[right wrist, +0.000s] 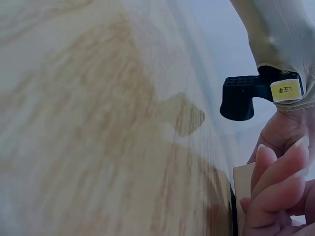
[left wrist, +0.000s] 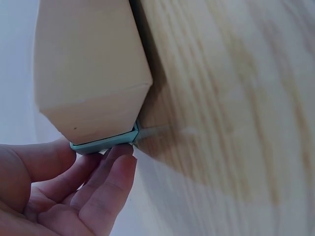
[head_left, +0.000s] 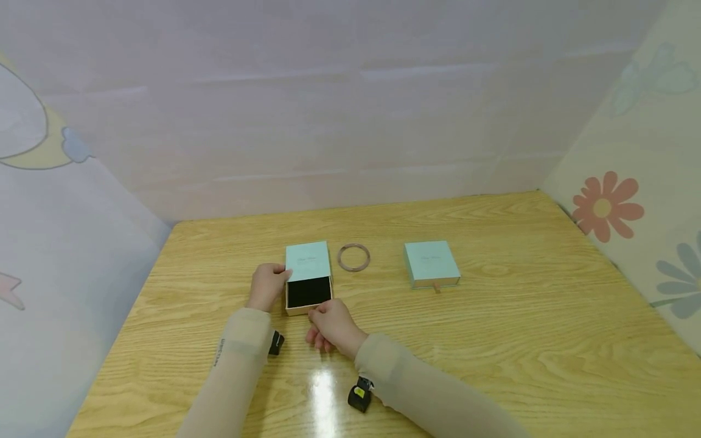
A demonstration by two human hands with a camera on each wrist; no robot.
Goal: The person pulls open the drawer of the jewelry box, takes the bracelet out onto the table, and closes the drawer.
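A mint-green drawer box lies on the table, its cream drawer pulled partway out toward me and showing a black lining. My left hand grips the green sleeve at its left side; in the left wrist view, thumb and fingers of that hand hold the sleeve beside the drawer. At the middle of the drawer's front, my right hand pinches with thumb and forefinger, the other fingers loosely bent; what it pinches is hidden. A translucent pinkish-brown bangle lies just right of the box.
Farther right sits a second mint-green box, closed, with a small orange ribbon tab at its front. Printed cloth walls stand behind and beside the wooden table. A black wrist camera is strapped on the right sleeve.
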